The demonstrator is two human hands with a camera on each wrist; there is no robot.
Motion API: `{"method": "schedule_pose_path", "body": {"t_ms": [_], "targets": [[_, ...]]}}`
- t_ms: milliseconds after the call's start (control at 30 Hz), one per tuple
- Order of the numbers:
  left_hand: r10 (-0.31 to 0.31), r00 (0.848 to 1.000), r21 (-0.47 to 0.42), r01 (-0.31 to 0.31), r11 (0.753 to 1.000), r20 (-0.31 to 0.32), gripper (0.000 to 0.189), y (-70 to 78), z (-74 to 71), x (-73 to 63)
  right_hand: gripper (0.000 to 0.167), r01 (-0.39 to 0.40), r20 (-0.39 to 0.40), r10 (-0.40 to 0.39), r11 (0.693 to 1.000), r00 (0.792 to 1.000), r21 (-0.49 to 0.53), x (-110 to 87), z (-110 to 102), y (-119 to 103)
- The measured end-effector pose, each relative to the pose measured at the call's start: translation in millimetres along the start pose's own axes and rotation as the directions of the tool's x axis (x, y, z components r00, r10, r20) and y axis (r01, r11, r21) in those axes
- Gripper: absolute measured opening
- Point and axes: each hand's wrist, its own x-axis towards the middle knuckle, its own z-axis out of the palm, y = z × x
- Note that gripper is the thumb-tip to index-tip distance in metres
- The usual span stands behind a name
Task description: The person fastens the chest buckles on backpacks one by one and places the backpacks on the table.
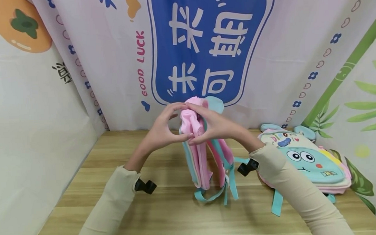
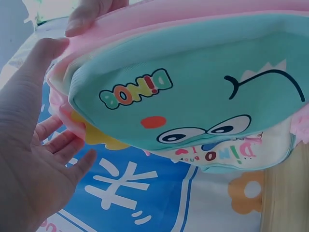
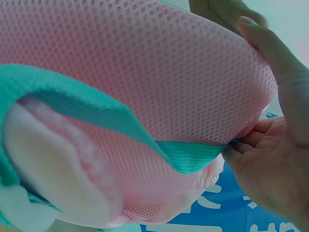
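On the bench [image 1: 160,215], a patterned backpack [image 1: 307,165] is laid at 2 o'clock. Towards 12 o'clock, a pink-and-turquoise backpack [image 1: 202,165] is held on edge, its upper end gripped between fingers and thumb by the left hand [image 1: 164,128] from 9 o'clock and the right hand [image 1: 217,125] from 3 o'clock. At its 5 o'clock, a turquoise strap [image 1: 233,183] is seen hanging.

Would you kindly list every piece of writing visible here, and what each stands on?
"未来可期": back cloth.
"GOOD LUCK": same cloth.
"DINO", plus an unclear last letter: pocket of the held backpack.
"DINO": cream panel of the held backpack; smaller lettering unreadable.
Other backpack: lettering and label too small to read surely.
Left cloth: one unclear character.
Back cloth's top edge: cut off, unreadable.
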Motion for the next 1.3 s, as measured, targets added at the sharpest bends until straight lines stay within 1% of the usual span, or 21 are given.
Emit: {"method": "schedule_pose_path", "body": {"t_ms": [167, 400, 600, 667, 833, 933, 1033, 1233, 1300], "targets": [[-0.023, 1.000, 0.023, 0.023, 0.999, -0.003, 0.075, -1.9, -2.3, -1.7, 0.112, -0.016, 0.022, 0.016, 1.000, 1.000, -0.002, -0.8, 1.0, 0.7], [-0.056, 0.998, 0.040, 0.056, 0.998, 0.007, 0.074, -3.2, -10.4, -5.6, 0.118, -0.016, 0.048, 0.017, 1.000, 0.999, -0.010, -4.5, 1.3, 6.1], [-0.083, 0.996, 0.036, 0.082, 0.996, 0.021, 0.076, -5.0, -20.7, -9.9, 0.118, -0.031, 0.069, 0.033, 0.999, 0.997, -0.025, -13.9, 1.2, 12.0], [-0.100, 0.995, 0.039, 0.099, 0.994, 0.026, 0.077, -5.2, -24.7, -11.8, 0.116, -0.020, 0.069, 0.023, 0.999, 0.997, -0.037, -18.7, 1.2, 15.2], [-0.138, 0.989, 0.039, 0.137, 0.990, 0.048, 0.079, -6.7, -35.4, -17.2, 0.114, -0.019, 0.075, 0.023, 0.998, 0.997, -0.052, -34.1, 2.4, 27.3], [-0.157, 0.985, 0.036, 0.155, 0.987, 0.067, 0.080, -8.5, -42.5, -20.8, 0.115, -0.054, 0.080, 0.060, 0.996, 0.995, -0.076, -44.4, 4.7, 37.9], [-0.173, 0.981, 0.036, 0.170, 0.985, 0.089, 0.081, -11.4, -49.3, -24.2, 0.115, -0.074, 0.081, 0.082, 0.993, 0.993, -0.090, -53.7, 8.4, 49.4], [-0.188, 0.973, 0.049, 0.183, 0.982, 0.132, 0.082, -15.8, -60.3, -29.9, 0.113, -0.129, 0.111, 0.134, 0.991, 0.985, -0.046, -69.3, 20.3, 68.8], [-0.192, 0.971, 0.052, 0.187, 0.981, 0.143, 0.082, -16.4, -63.3, -31.4, 0.113, -0.133, 0.120, 0.138, 0.990, 0.983, -0.047, -72.7, 24.7, 75.6]]}}
